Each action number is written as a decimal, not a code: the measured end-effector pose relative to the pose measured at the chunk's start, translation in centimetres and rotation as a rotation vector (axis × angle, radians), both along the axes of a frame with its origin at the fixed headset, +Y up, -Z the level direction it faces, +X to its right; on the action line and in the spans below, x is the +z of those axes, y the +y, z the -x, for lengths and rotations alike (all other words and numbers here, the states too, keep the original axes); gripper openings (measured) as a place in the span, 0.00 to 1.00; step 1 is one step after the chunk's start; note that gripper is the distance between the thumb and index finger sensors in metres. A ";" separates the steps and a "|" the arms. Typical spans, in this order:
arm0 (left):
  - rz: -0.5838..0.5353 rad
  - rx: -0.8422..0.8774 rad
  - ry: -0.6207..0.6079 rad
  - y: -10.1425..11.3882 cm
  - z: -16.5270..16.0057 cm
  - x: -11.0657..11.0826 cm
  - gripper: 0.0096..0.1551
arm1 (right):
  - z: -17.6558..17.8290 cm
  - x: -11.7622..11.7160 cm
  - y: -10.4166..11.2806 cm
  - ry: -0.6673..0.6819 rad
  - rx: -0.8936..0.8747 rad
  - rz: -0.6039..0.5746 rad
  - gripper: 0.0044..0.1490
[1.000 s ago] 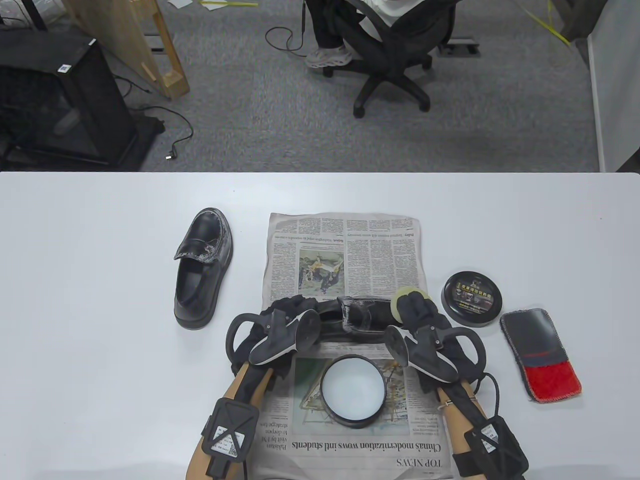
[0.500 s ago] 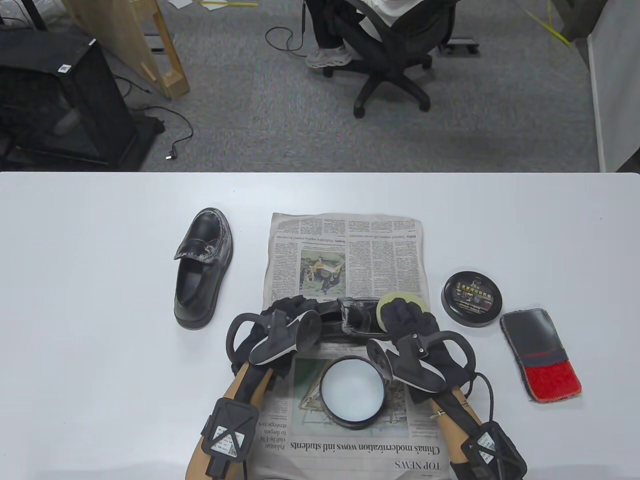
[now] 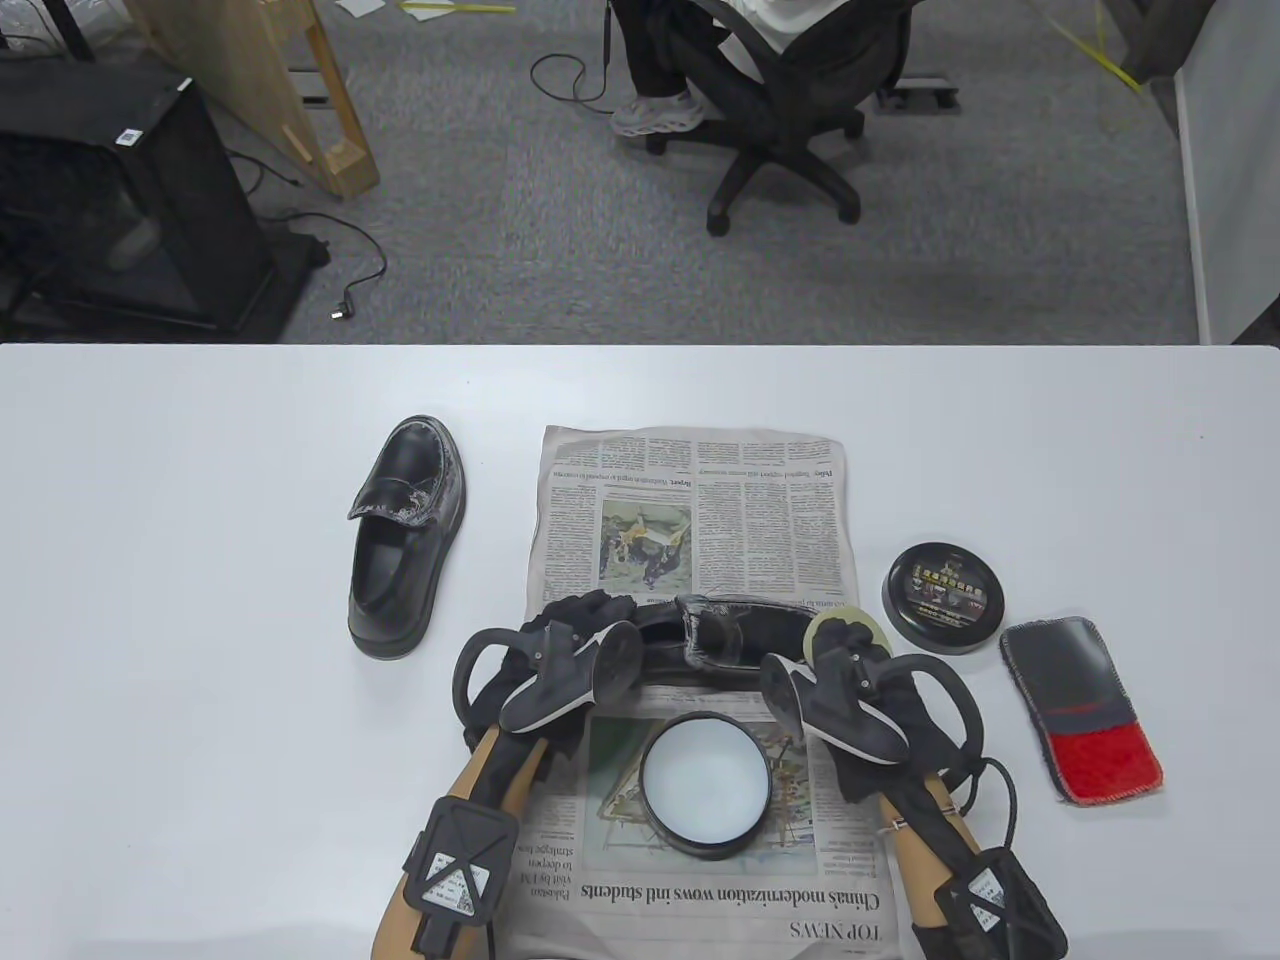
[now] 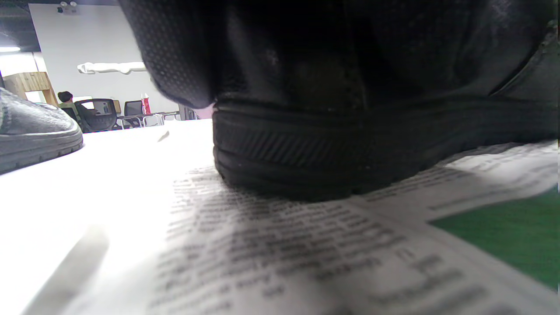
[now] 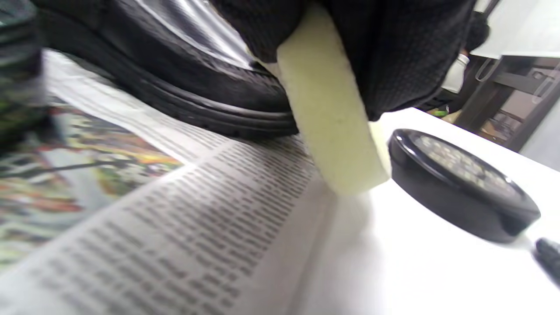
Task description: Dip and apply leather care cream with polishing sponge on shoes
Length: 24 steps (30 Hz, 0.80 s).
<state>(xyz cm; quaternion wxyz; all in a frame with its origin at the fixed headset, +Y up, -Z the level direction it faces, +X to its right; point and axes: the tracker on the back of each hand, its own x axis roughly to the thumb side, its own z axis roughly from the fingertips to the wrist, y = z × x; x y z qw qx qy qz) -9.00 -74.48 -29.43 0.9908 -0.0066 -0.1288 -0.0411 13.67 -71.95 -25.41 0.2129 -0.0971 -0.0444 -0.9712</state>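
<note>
My left hand point(image 3: 575, 640) is gripping the shoe point(image 3: 735, 632) at its heel on the newspaper point(image 3: 690, 500); my right hand point(image 3: 860, 680) is pinching the sponge point(image 3: 845, 632) at its toe, shifted rightward since earlier. Open cream tin point(image 3: 705, 782) is sitting just nearer; surface point(image 3: 200, 560) is lying open leftward.

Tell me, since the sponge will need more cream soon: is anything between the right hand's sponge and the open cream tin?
Nothing visible blocks it. The sponge in the right hand is at the toe of the shoe; the open cream tin sits nearer on the newspaper, uncovered.
</note>
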 end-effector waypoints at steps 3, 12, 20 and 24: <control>0.005 -0.002 -0.008 0.0 0.0 0.0 0.44 | 1.2 0.6 0.3 0.052 0.009 -0.052 0.32; 0.003 -0.002 -0.009 -0.1 0.0 0.0 0.44 | -0.9 -1.5 -2.0 0.006 -0.101 -0.199 0.31; -0.005 -0.006 0.005 0.0 -0.1 0.1 0.44 | -1.8 -1.2 -0.7 -0.070 -0.046 -0.010 0.31; 0.000 -0.008 -0.003 0.0 -0.1 0.1 0.44 | 0.0 0.0 0.0 0.001 0.021 -0.019 0.31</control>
